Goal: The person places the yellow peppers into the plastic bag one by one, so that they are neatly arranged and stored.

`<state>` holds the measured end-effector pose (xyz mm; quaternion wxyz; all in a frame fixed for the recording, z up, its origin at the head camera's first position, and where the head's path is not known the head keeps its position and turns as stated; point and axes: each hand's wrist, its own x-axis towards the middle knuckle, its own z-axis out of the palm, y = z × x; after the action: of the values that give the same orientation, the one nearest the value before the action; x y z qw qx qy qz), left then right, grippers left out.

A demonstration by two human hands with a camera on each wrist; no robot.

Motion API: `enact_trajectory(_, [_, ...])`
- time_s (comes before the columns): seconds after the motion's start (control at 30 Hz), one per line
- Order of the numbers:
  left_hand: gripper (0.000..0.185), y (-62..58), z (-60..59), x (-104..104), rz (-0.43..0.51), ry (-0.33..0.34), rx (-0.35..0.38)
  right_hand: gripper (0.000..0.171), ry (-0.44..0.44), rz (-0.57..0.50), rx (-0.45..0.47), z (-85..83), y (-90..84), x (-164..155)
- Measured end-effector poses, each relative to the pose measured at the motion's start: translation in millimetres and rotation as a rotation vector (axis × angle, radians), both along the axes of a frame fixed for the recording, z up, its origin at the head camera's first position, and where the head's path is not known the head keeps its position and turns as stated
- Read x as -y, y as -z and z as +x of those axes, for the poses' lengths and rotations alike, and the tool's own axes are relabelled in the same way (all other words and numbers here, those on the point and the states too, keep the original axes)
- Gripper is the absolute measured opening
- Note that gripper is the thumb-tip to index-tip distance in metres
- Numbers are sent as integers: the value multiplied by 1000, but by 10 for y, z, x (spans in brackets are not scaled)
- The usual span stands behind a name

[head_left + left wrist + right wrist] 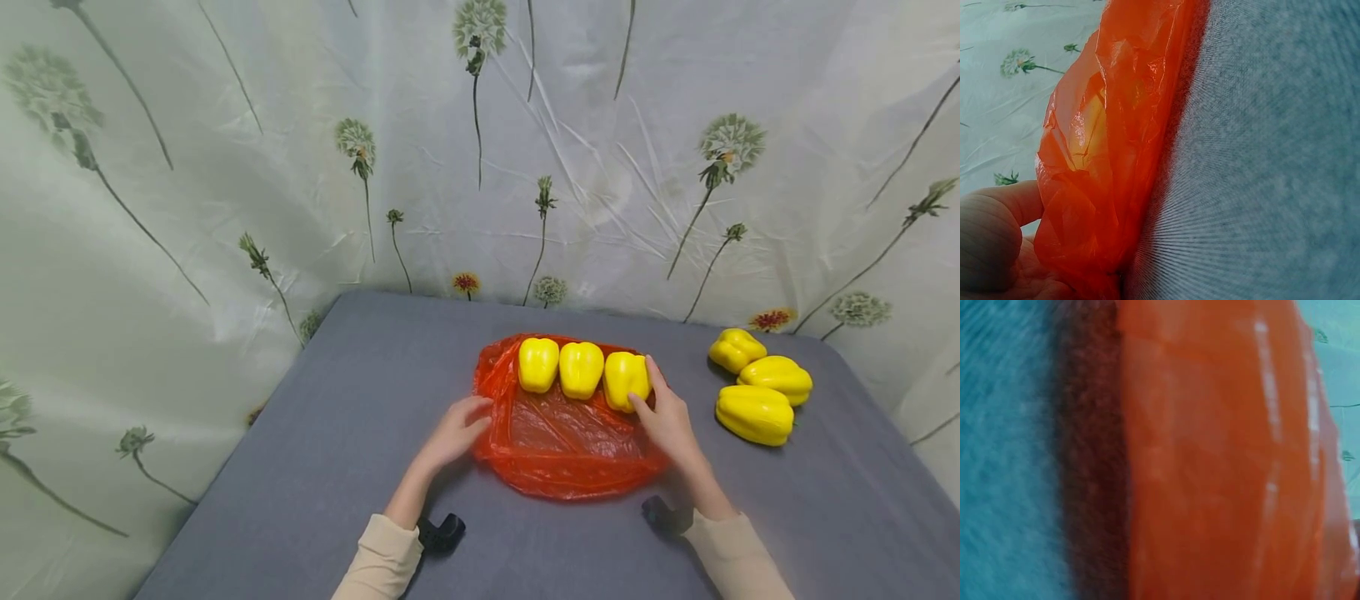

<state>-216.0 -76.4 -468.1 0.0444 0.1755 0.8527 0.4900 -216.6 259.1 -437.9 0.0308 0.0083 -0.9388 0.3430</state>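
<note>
A red plastic bag lies spread like a shallow lined container on the grey table. Along its far side stand three yellow bell peppers in a row: the left pepper, the middle pepper and the right pepper. My right hand grips the right pepper, thumb on its near side and fingers at its right. At the bag's left edge, my left hand holds the plastic; the left wrist view shows the thumb against the red film, fingertips partly hidden. Red film fills the right wrist view, blurred.
To the right of the bag, three more yellow peppers lie grouped: a far one, a middle one and a near one. The grey tabletop meets a flower-printed curtain behind and at the left.
</note>
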Motion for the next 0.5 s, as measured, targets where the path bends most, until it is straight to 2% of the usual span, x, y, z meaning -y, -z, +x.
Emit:
enact_trajectory(0.33, [37, -8, 13, -3, 7, 3, -13, 70, 15, 5, 68, 68, -95, -53])
enact_trajectory(0.5, [37, -17, -2, -4, 3, 4, -9, 67, 17, -29, 37, 125, -126, -90])
